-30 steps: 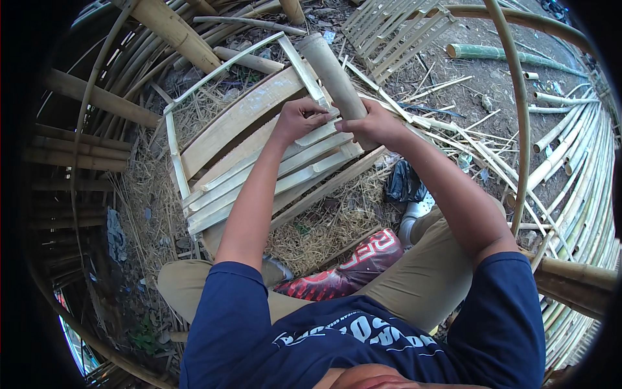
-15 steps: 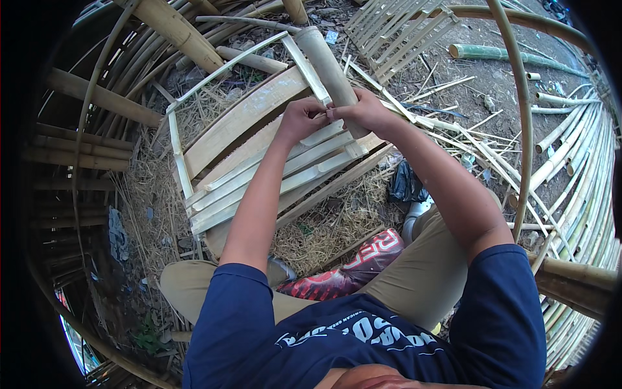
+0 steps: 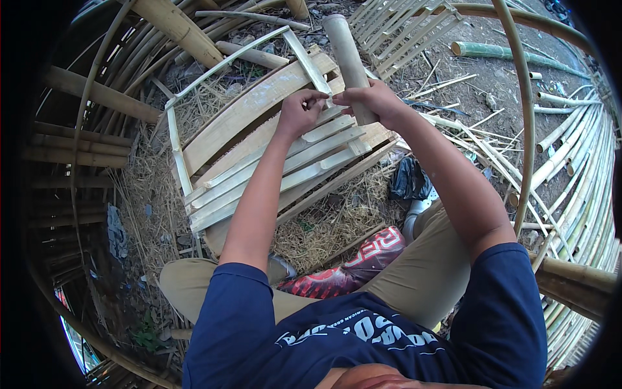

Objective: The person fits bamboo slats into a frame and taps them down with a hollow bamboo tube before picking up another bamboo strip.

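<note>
My right hand (image 3: pixel 377 104) is wrapped round the lower part of a thick, short bamboo section (image 3: pixel 347 48), which stands tilted with its cut end pointing away from me. Close to its left, my left hand (image 3: pixel 300 115) has thumb and fingers pinched together over the slats; anything between them is too small to make out. Beneath both hands lies a rectangular frame of pale bamboo strips (image 3: pixel 178 152). Several flat bamboo slats (image 3: pixel 269 175) run side by side across its near part. The frame rests on worn wooden boards (image 3: pixel 236 126).
Long bamboo poles (image 3: pixel 570 188) are piled at the right, with thin split strips (image 3: pixel 483 146) scattered beside them. A slatted bamboo panel (image 3: pixel 405 29) lies at the far side. A curved pole (image 3: pixel 526 117) rises close to my right arm. Shavings (image 3: pixel 324 233) cover the ground near my legs.
The bamboo section has shifted to the right and slightly farther away in my right hand. My left hand has drawn a little apart from my right, its fingers still pinched.
</note>
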Demonstrator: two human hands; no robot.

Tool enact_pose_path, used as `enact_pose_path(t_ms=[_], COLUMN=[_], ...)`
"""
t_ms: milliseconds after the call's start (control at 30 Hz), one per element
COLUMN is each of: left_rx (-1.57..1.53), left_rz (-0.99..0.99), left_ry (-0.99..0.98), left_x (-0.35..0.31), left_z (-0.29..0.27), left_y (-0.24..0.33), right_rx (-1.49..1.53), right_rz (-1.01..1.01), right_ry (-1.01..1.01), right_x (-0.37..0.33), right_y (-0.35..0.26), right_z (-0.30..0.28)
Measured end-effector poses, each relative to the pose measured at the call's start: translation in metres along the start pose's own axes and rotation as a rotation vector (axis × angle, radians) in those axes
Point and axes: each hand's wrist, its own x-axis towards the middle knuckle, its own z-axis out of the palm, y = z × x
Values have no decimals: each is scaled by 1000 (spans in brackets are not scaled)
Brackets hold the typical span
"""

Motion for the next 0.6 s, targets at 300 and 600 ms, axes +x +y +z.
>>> enact_pose_path(t_ms=[300,600], left_rx=[51,42], left_rz=[24,-96], left_ry=[-81,-158], left_x=[1,1], left_z=[5,1], left_y=[10,12], right_rx=[26,-35], right_rz=[38,43], right_ry=[46,41], right_x=[8,3], right_y=[14,6], right_z=[-9,4])
